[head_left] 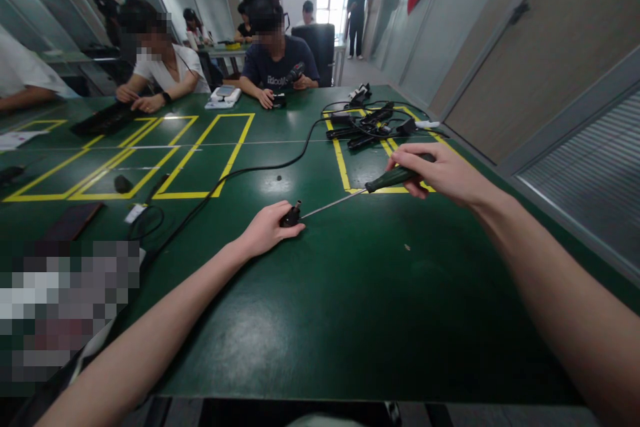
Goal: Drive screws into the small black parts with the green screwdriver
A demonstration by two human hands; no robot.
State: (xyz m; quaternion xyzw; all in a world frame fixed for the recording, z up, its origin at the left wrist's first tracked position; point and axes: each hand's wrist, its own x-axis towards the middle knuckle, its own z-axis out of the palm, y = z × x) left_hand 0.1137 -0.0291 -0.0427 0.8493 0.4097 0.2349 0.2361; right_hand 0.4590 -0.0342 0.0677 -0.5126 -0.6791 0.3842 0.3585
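My left hand point(270, 227) is closed around a small black part point(291, 216) with a short metal stub sticking up from it, just above or on the green table. Its exact kind I cannot make out. In my right hand point(440, 170) is a screwdriver point(393, 178) with a dark green handle, held by the fingers. Its long thin shaft points left and down, and the tip meets the side of the black part or ends right beside it. The palm and fingers of my left hand hide much of the part.
Black cables and devices point(370, 123) lie heaped at the back right inside yellow tape point(343, 163). One long cable point(260, 168) crosses the green table point(340, 320) to the left. A dark phone-like slab point(73, 221) lies at left. Two people work across the table.
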